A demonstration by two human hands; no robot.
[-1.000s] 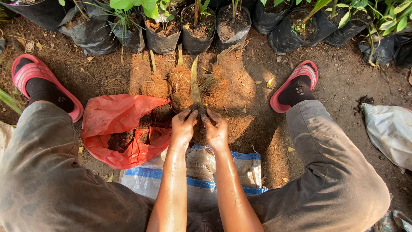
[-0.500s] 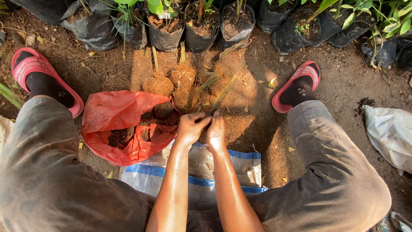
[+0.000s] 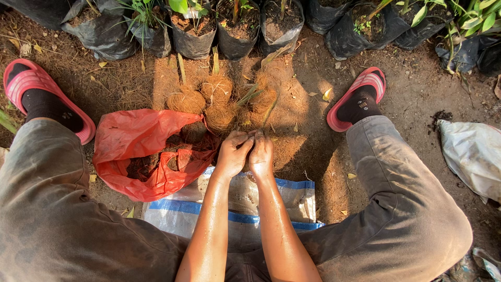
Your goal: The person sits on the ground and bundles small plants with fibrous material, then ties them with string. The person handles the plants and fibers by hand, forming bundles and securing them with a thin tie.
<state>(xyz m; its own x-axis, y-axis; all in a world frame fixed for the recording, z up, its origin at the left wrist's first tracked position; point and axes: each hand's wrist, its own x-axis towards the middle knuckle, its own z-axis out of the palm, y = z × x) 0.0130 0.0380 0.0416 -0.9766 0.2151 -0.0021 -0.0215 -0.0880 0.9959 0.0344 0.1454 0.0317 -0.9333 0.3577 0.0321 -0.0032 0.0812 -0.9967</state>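
Observation:
My left hand (image 3: 233, 153) and my right hand (image 3: 262, 154) are pressed together low over the ground, fingers closed around a small clump of brown coconut fibre at the base of a thin green shoot (image 3: 269, 112). What lies inside the fingers is hidden. Just beyond the hands stand several fibre-wrapped root balls (image 3: 219, 117) with cut stems, set close together on the fibre-strewn soil. An open red plastic bag (image 3: 148, 151) holding loose fibre lies to the left of my left hand.
A white sack with blue stripes (image 3: 289, 196) lies under my forearms. Black grow bags with plants (image 3: 195, 31) line the far edge. My feet in red slides (image 3: 360, 96) rest at both sides. A grey-white bag (image 3: 472, 154) lies at the right.
Both hands have drawn back toward me from the root balls and stayed closed together. The shoot they were bunching now leans among the balls ahead of them.

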